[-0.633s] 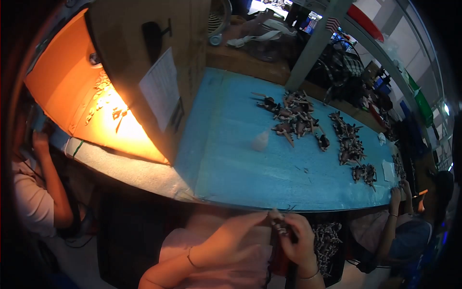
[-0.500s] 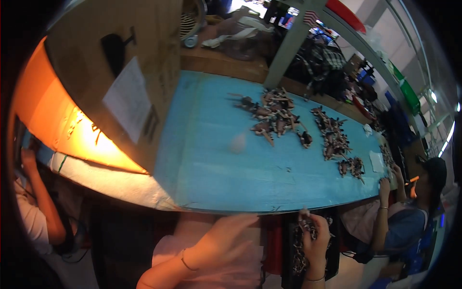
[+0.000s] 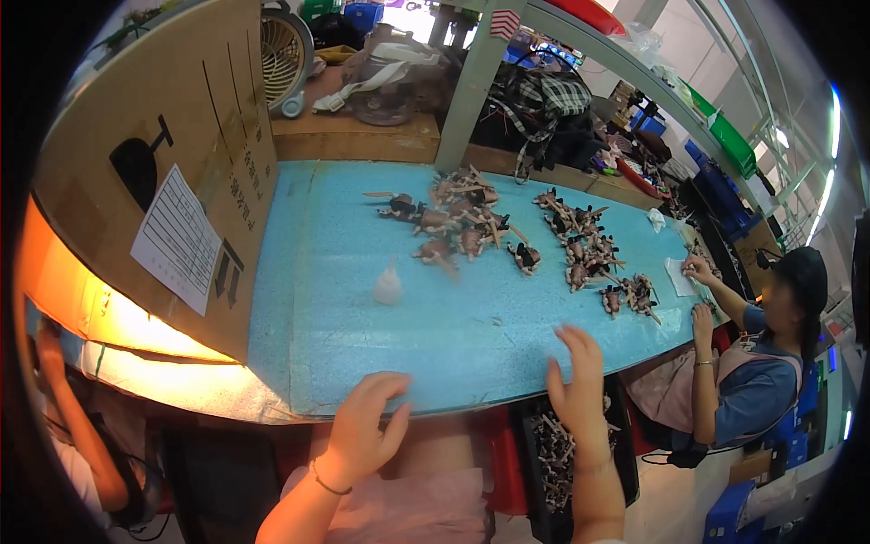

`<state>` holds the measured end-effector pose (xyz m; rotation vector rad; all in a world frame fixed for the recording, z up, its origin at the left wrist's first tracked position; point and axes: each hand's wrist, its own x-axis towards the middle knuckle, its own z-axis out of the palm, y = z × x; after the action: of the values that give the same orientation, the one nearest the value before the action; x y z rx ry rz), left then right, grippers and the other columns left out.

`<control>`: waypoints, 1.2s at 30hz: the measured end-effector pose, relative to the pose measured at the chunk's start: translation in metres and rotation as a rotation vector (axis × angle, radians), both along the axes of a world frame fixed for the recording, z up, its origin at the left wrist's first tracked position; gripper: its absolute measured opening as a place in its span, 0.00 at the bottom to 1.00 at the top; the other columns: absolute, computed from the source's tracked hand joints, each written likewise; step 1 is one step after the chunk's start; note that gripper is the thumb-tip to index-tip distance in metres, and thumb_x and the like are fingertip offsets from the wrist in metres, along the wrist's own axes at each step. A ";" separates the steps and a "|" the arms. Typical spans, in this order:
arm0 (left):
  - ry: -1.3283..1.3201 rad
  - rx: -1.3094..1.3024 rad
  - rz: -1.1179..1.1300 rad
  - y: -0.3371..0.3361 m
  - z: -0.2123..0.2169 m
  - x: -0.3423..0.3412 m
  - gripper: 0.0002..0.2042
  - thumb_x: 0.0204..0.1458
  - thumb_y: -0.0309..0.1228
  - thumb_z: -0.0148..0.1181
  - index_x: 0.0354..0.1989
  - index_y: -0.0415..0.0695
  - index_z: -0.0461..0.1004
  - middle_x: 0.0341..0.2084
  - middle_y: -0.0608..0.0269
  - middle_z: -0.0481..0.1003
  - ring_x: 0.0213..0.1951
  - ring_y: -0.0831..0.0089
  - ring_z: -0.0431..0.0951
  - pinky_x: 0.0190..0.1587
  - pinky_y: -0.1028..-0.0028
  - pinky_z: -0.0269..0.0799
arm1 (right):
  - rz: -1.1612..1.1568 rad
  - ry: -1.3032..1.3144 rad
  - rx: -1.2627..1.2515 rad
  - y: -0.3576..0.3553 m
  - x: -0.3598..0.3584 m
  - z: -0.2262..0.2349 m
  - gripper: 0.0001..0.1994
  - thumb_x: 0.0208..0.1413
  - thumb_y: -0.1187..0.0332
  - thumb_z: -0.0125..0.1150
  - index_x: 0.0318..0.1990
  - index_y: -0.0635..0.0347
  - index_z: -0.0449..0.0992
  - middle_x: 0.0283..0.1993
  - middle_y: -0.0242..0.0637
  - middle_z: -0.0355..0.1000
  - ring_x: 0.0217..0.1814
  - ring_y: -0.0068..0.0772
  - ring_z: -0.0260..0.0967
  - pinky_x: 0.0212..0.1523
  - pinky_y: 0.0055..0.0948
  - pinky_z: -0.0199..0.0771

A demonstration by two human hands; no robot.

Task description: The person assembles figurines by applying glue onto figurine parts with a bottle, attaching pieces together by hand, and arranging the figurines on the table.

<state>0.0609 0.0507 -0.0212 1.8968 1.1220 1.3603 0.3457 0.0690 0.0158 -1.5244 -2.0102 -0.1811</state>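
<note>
L hand (image 3: 364, 426), R hand (image 3: 581, 388) spread at blue tbl (image 3: 340, 354), figs (image 3: 470, 241) beyond

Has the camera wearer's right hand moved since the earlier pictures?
Yes, forward: the right hand was mostly short of the near edge of the blue table, and now reaches well past that edge.

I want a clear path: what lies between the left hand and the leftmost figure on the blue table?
In the head view, a small white bottle with a pointed top stands between the left hand and the leftmost figure.
</note>
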 end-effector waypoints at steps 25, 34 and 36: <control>-0.876 -0.473 -0.051 -0.016 0.010 -0.021 0.17 0.54 0.25 0.50 0.51 0.38 0.57 0.47 0.51 0.68 0.46 0.68 0.71 0.43 0.78 0.67 | 0.691 0.510 -0.289 0.047 -0.130 0.015 0.35 0.37 0.67 0.68 0.56 0.63 0.60 0.54 0.45 0.61 0.57 0.42 0.57 0.53 0.38 0.58; -0.989 -0.423 -0.029 -0.030 0.014 -0.037 0.15 0.52 0.21 0.51 0.47 0.42 0.58 0.49 0.46 0.67 0.47 0.64 0.71 0.40 0.76 0.68 | 0.370 0.492 -0.448 0.109 -0.154 -0.020 0.22 0.46 0.67 0.63 0.46 0.67 0.63 0.41 0.48 0.71 0.43 0.41 0.71 0.44 0.32 0.70; -0.936 -0.367 0.002 -0.032 0.018 -0.041 0.15 0.51 0.19 0.51 0.45 0.42 0.58 0.48 0.46 0.67 0.47 0.64 0.71 0.41 0.76 0.69 | 0.576 0.845 -0.483 0.089 -0.153 -0.018 0.17 0.47 0.68 0.62 0.41 0.66 0.64 0.38 0.45 0.74 0.38 0.34 0.73 0.40 0.29 0.71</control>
<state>0.0203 0.0188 -0.0028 0.8109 0.7877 1.6242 0.1928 0.1581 -0.0024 -0.9283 -1.7136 1.0605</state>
